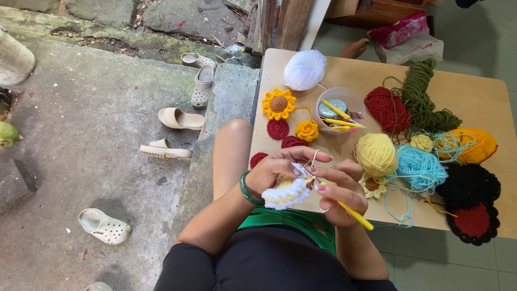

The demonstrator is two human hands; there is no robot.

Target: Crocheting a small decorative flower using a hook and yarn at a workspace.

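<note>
My left hand (280, 170), with a green bangle on the wrist, holds a small white and yellow crocheted piece (285, 193) over my lap. My right hand (340, 195) grips a yellow-handled crochet hook (353, 213) whose tip is worked into the piece. A strand of pale yarn runs over my left fingers. Both hands hover at the near edge of a light wooden table (484, 97). A pale yellow yarn ball (375, 153) lies just beyond my right hand.
On the table lie a white yarn ball (305, 69), a crocheted sunflower (278, 103), red crocheted discs (278, 129), a clear cup of hooks (339, 110), and red, green, blue, orange and black yarn. Sandals (180, 118) lie scattered on the concrete floor at left.
</note>
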